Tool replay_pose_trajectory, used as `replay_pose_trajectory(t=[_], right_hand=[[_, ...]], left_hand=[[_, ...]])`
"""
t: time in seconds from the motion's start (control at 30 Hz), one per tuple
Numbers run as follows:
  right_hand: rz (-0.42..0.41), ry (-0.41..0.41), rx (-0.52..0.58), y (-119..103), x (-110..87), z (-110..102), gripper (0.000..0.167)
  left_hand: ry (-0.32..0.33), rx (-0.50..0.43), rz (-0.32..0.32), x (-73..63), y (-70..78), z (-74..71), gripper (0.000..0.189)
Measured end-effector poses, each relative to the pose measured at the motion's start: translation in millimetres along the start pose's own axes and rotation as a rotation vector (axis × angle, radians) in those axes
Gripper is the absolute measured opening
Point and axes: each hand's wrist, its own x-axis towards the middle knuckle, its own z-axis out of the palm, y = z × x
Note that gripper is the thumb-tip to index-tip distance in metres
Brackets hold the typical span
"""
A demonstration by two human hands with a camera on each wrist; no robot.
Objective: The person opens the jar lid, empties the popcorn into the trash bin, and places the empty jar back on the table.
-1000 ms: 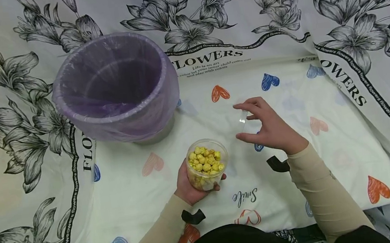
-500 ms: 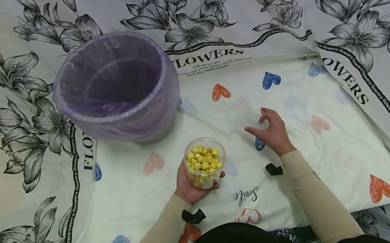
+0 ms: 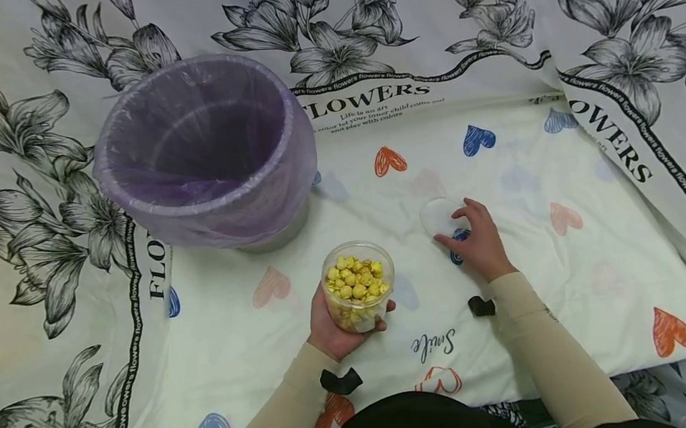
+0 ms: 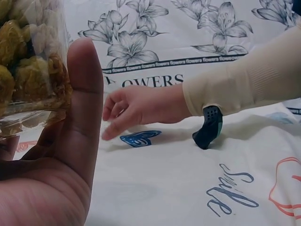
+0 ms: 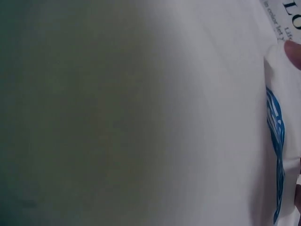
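My left hand holds a clear plastic tub from below and the side. Yellow popcorn fills it, and its round mouth faces up without a cover. The left wrist view shows the thumb up along the tub. To the right, a clear round lid lies flat at the cloth. My right hand has its thumb and curved fingers at the lid's near right edge, pinching it. In the right wrist view only fingertips show at the right border.
A purple bin, lined with a thin bag, stands at the back left. White cloth printed with hearts covers the table. Flower-patterned fabric rises behind and at both sides. Each wrist wears a small black device.
The right hand has come down and nearer with the lid, which has turned from upright to flat. The left hand and the tub stay almost still.
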Motion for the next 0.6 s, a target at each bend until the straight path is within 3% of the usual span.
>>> replay_pose_trajectory(t=[0.2, 0.33, 0.5, 0.6], right_hand=[[-0.031, -0.052, -0.102, 4.3, 0.1, 1.9, 0.081], [-0.085, -0.011, -0.183, -5.1, -2.7, 0.4, 0.094], [-0.254, 0.091, -0.124, -49.9, -13.0, -6.3, 0.08], [-0.422, 0.049, -0.025, -88.8, -23.2, -11.2, 0.072]], left_hand=[[-0.012, -0.003, 0.02, -0.9, 0.4, 0.2, 0.11], [-0.01, -0.008, 0.03, -1.3, 0.6, 1.5, 0.112], [-0.053, -0.013, 0.045, -2.2, 2.1, 1.5, 0.11], [-0.088, -0.043, 0.063, -3.3, 2.4, -0.1, 0.098]])
